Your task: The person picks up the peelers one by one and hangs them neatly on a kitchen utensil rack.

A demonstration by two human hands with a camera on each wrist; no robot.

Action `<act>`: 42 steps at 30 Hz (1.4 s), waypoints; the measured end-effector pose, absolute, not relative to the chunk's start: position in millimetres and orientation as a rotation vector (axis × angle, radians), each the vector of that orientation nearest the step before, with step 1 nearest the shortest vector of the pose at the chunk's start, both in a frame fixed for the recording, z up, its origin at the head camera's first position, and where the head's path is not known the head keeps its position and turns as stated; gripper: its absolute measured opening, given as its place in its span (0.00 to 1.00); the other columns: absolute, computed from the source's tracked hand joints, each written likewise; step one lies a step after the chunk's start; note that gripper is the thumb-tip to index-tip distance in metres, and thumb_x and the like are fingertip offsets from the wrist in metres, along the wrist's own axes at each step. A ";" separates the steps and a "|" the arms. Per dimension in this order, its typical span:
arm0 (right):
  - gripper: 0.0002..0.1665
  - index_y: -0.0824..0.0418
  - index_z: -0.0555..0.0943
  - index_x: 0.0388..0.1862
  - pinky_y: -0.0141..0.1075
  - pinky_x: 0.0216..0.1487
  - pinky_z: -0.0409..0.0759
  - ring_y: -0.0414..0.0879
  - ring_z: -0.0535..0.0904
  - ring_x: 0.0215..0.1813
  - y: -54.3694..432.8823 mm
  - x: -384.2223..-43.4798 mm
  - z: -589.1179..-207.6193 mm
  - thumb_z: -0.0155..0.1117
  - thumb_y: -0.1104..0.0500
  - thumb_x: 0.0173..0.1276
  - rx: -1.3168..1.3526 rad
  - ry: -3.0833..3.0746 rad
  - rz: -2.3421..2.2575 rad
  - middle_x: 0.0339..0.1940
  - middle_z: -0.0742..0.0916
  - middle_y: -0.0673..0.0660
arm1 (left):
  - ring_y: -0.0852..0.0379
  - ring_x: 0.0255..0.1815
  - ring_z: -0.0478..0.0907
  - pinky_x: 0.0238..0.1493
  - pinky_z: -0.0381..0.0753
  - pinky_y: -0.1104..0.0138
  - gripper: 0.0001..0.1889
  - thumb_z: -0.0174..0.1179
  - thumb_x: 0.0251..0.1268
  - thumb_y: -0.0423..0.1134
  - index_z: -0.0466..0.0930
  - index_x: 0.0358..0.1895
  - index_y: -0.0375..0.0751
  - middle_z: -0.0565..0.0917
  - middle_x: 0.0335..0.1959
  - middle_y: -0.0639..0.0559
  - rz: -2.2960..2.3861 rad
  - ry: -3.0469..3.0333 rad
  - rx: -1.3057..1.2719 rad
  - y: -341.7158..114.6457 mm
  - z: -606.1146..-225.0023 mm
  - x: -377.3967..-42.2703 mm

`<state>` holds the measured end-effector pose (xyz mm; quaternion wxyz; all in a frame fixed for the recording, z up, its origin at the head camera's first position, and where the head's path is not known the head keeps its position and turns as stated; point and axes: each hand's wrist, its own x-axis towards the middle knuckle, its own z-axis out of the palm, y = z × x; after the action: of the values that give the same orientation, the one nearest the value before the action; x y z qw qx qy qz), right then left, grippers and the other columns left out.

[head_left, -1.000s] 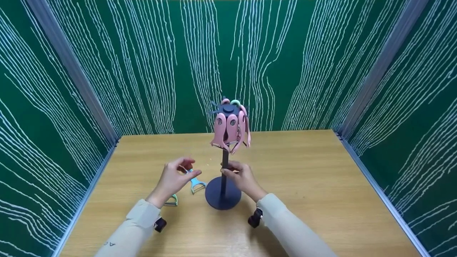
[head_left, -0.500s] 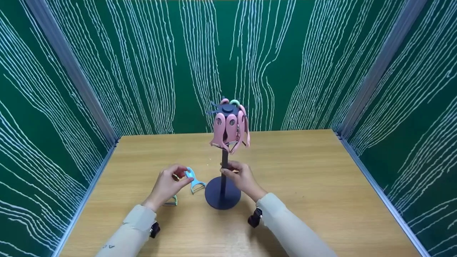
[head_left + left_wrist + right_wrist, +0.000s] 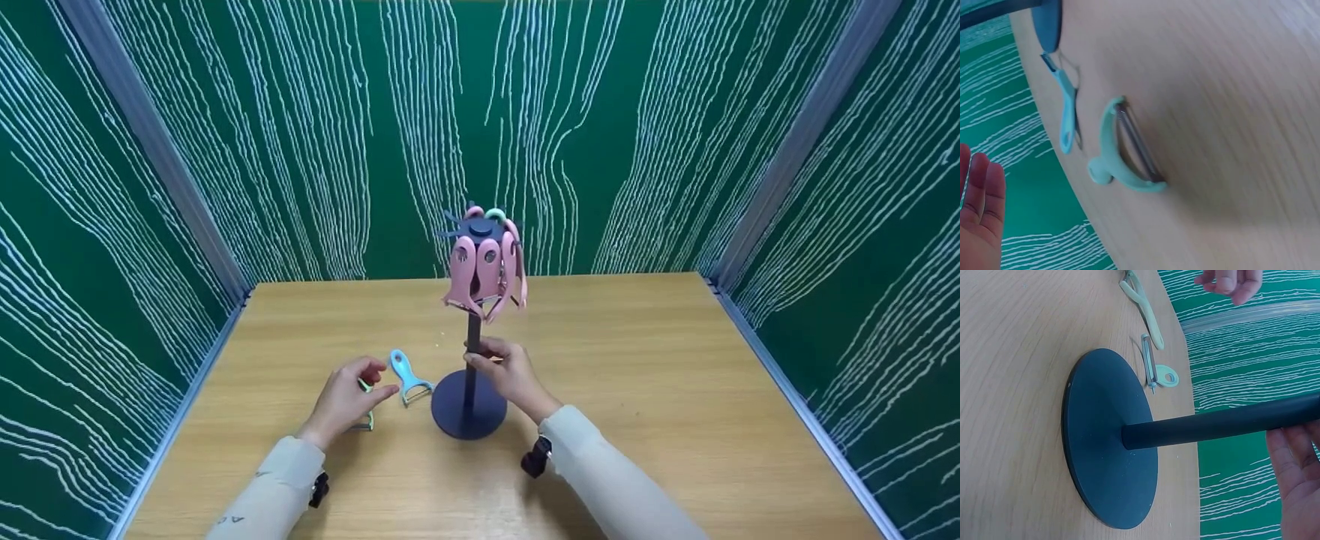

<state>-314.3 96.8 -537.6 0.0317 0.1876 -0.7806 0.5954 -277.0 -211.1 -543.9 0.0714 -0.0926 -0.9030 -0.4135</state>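
Note:
My right hand (image 3: 512, 375) grips the dark pole (image 3: 471, 360) of an upright stand with a round base (image 3: 459, 420). Several pink peelers (image 3: 460, 274) hang from the hooks at its top, and a mint-green loop (image 3: 494, 214) shows behind them. Left of the base, my left hand (image 3: 349, 394) hovers over a green peeler (image 3: 1109, 147) on the table, thumb and fingers apart and holding nothing. In the head view the hand hides most of that peeler. A blue peeler (image 3: 403, 369) lies between this hand and the base, blade end toward the base.
At the stand's top left, bare hooks (image 3: 448, 234) stick out. The wooden table (image 3: 637, 450) is bounded by green walls (image 3: 420, 135) with white wavy lines and by metal corner posts (image 3: 169, 161). Small white specks (image 3: 438, 345) lie behind the blue peeler.
My left hand has moved left and toward me, from beside the blue peeler's handle to over the green peeler. The right hand and the stand have stayed in place.

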 end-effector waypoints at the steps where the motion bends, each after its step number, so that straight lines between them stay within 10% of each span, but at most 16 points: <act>1: 0.11 0.63 0.91 0.55 0.32 0.50 0.87 0.46 0.86 0.48 96.6 -314.4 -538.0 0.69 0.63 0.79 0.585 -2.398 1.830 0.45 0.93 0.60 | 0.53 0.42 0.83 0.47 0.82 0.65 0.16 0.80 0.65 0.39 0.88 0.52 0.42 0.85 0.40 0.53 -1.236 -2.723 -0.275 -212.3 -545.1 -277.1; 25: 0.12 0.60 0.91 0.57 0.47 0.59 0.90 0.49 0.88 0.52 97.6 -316.5 -540.6 0.69 0.62 0.79 0.541 -2.433 1.859 0.48 0.93 0.58 | 0.47 0.52 0.81 0.55 0.82 0.50 0.21 0.78 0.67 0.42 0.84 0.58 0.38 0.86 0.52 0.43 -1.037 -2.921 -0.161 -242.4 -568.0 -281.9; 42: 0.11 0.62 0.91 0.55 0.32 0.50 0.88 0.47 0.87 0.49 96.0 -317.1 -541.2 0.71 0.63 0.78 0.607 -2.385 1.818 0.45 0.93 0.60 | 0.44 0.56 0.85 0.59 0.84 0.47 0.26 0.79 0.66 0.42 0.83 0.62 0.36 0.87 0.56 0.42 -0.982 -3.022 -0.086 -240.1 -580.6 -293.9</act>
<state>-317.1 96.0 -541.2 0.0411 0.1982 -0.7788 0.5937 -293.9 -240.1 -580.6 -0.0183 -0.0270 -0.9506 -0.3088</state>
